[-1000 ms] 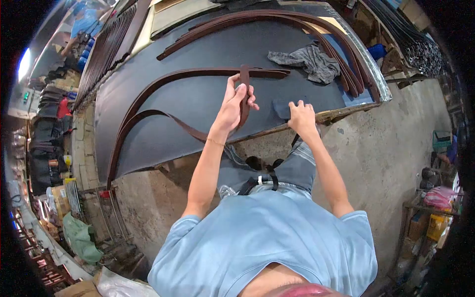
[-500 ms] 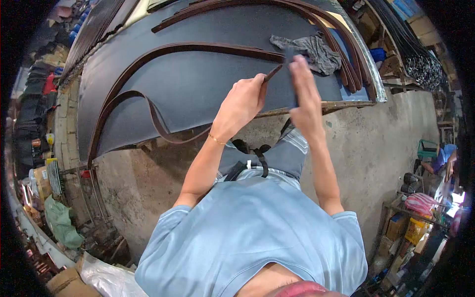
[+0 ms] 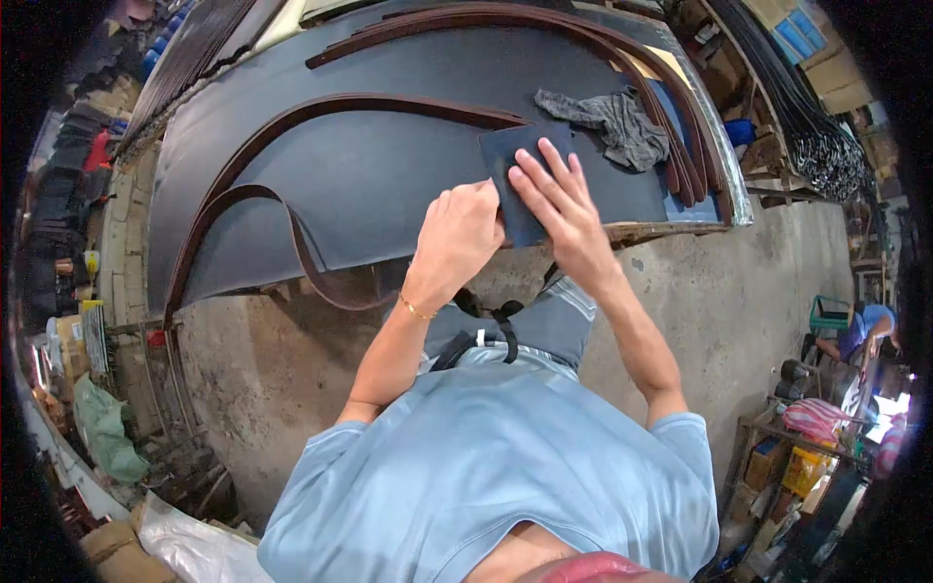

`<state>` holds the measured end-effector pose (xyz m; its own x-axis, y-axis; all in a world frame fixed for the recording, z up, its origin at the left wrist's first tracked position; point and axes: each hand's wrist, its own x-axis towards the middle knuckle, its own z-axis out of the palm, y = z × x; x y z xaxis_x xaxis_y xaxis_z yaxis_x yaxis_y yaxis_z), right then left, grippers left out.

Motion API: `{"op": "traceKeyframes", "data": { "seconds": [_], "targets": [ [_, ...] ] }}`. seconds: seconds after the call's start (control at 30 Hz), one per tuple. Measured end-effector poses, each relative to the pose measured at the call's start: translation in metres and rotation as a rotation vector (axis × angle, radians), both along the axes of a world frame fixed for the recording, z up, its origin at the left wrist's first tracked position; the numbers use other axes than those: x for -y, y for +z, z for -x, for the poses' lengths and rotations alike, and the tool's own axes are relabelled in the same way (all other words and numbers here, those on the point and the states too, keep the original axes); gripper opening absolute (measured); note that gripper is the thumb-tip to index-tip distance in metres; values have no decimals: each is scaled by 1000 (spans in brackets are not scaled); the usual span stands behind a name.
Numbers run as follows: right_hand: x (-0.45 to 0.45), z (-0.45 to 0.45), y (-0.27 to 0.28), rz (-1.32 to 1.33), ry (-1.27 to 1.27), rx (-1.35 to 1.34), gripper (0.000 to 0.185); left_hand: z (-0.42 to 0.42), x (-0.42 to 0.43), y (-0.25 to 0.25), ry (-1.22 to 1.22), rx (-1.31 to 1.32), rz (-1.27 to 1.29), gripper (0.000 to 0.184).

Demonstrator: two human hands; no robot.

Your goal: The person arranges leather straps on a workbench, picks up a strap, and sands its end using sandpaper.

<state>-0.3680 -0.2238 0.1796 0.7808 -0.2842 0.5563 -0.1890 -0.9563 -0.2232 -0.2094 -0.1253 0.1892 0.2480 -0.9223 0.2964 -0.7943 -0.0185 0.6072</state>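
Note:
My left hand [image 3: 455, 238] is closed round the end of a long brown strap, whose loop [image 3: 301, 243] hangs over the table's front edge and curves back onto the tabletop. A dark blue flat sheet [image 3: 501, 155] stands tilted beside that fist. My right hand [image 3: 564, 209] lies against the sheet's face with its fingers stretched out, the thumb hidden. Behind the sheet, a bundle of brown straps [image 3: 389, 103] arcs across the dark table [image 3: 360, 185]. The strap end inside my left fist is hidden.
More brown straps [image 3: 486, 17] curve along the table's back and right side. A grey cloth [image 3: 622, 126] lies crumpled at the right. Black straps [image 3: 807, 117] hang at the far right. A person [image 3: 865, 335] sits low at the right, near a shelf [image 3: 777, 428].
My right hand has brought the dark sheet from the table's edge up beside my left hand. The strap end in my left hand has dropped from upright, and its loop hangs further left.

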Motion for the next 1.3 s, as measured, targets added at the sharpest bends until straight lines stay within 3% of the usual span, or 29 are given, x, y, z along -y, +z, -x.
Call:
{"op": "traceKeyframes", "data": {
  "seconds": [0.17,0.23,0.33,0.43,0.5,0.57,0.67,0.77,0.87,1.03,1.13,1.3],
  "targets": [
    [21,-1,0,-9,-49,16,53,2,8,4,38,-19,103,8],
    [9,2,-4,-39,27,8,54,2,-1,10,23,68,-52,8],
    [32,5,-4,-106,-82,-3,53,10,2,-1,49,-44,-24,10],
    [13,6,-9,-19,55,35,55,6,-2,2,55,107,-34,14],
    [13,8,-13,-43,66,17,56,10,-2,-9,48,54,-25,14],
    [33,10,-11,-152,-134,59,68,14,-2,-6,63,-40,-9,16],
    [23,20,-9,-295,-180,277,76,11,-10,5,83,-36,42,16],
    [-9,18,-10,-170,-39,159,65,11,-9,9,99,2,59,15],
    [-7,16,-16,-156,-65,130,52,15,-8,6,101,35,95,12],
    [-8,16,-5,-107,-18,110,49,17,-14,7,79,123,25,3],
    [6,14,0,-147,-91,107,48,23,-12,5,143,42,162,3],
    [-11,21,2,-66,34,58,46,19,-15,6,102,68,138,4]
  ]
}}
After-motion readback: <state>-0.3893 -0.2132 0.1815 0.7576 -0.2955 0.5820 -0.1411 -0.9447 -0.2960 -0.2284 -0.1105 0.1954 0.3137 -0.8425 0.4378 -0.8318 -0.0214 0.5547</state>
